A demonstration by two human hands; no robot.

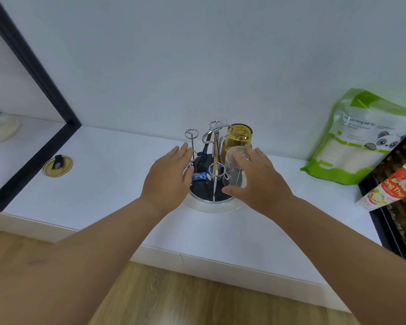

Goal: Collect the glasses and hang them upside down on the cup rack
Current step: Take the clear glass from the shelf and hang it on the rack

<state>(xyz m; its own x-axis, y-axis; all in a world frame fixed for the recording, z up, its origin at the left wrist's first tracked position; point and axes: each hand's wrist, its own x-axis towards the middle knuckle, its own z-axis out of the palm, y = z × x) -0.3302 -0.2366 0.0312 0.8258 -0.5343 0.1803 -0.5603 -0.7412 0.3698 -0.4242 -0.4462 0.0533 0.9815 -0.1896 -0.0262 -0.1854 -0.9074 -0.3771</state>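
A chrome cup rack (215, 139) with ring-topped pegs stands on a round dark base on the white counter. An amber glass (239, 136) hangs upside down on a back right peg. My right hand (258, 181) grips a clear glass (234, 170), upside down, over a front right peg, its wire visible through the glass. My left hand (168, 177) rests at the left rim of the rack's base, fingers spread, holding nothing. A front peg ring (216, 169) and a left peg (191, 134) stand bare.
A small blue wrapped packet (199, 176) and a slotted utensil lie on the rack base. A green and white bag (359, 137) leans on the wall at right, next to a red carton (391, 191). A round wooden lid (57, 165) lies left, by a black frame.
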